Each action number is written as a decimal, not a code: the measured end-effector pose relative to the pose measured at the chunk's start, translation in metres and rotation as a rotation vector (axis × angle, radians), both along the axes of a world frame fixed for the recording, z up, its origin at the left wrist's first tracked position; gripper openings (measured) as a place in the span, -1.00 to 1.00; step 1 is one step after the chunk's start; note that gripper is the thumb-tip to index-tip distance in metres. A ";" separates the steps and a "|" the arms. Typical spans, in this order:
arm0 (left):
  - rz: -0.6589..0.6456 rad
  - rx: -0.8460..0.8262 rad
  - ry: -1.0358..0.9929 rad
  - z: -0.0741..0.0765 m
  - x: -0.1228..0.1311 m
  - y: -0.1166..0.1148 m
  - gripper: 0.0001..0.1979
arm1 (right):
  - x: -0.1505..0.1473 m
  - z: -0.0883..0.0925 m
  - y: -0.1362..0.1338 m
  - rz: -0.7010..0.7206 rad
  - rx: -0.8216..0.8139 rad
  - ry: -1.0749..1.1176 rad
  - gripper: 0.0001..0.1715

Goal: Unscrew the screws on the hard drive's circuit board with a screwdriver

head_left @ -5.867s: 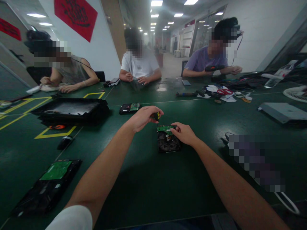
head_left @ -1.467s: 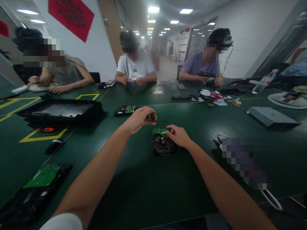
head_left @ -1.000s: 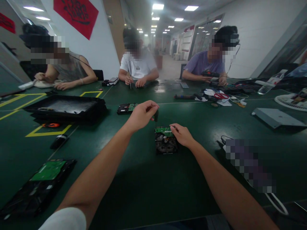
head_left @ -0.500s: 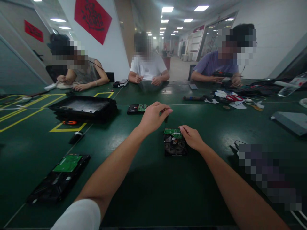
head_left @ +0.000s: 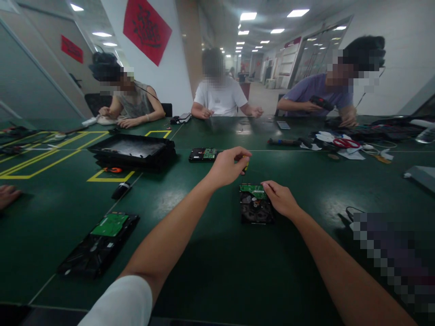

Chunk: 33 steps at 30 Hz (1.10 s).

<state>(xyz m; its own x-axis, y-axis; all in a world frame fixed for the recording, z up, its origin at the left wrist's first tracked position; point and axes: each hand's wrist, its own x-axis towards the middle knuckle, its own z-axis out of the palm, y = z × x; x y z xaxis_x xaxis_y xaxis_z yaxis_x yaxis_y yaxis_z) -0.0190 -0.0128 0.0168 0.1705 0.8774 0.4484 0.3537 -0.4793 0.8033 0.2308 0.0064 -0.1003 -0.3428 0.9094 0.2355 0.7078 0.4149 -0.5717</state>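
A hard drive (head_left: 256,209) lies on the green table in front of me, its green circuit board facing up at the far end. My right hand (head_left: 280,199) grips the drive's right side near the board, thumb and fingers at its edge. Above the board's far left corner, my left hand (head_left: 231,166) is closed round a small screwdriver (head_left: 245,167) with a yellow and black handle, pointing down. Whether its tip touches the board is too small to tell. Another hard drive (head_left: 204,154) lies beyond my left hand, and a third hard drive (head_left: 100,244) lies left of my forearm.
Black trays (head_left: 136,151) are stacked at the left, near an orange-handled tool (head_left: 112,170) and a black cylinder (head_left: 121,190). Tangled cables and gloves (head_left: 340,139) lie far right. Three people sit opposite. Another person's hand (head_left: 9,196) rests at the left edge.
My view has turned slightly left, and another person's hand now shows at the left edge. Both my hands stay around the drive. The person in white opposite has spread their hands apart.
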 end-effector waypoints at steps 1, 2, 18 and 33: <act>-0.024 -0.040 -0.070 -0.002 0.001 0.002 -0.82 | 0.000 0.000 0.000 0.001 0.003 -0.001 -0.54; -0.044 -0.071 -0.133 -0.003 0.001 0.003 -0.83 | 0.000 0.000 0.000 0.000 0.006 -0.001 -0.54; -0.133 -0.142 -0.178 0.002 0.003 -0.005 -0.76 | -0.001 0.001 -0.002 -0.029 0.001 -0.031 -0.62; -0.139 -0.329 -0.220 0.008 0.003 -0.006 -0.81 | -0.002 0.004 -0.004 -0.033 -0.006 -0.035 -0.63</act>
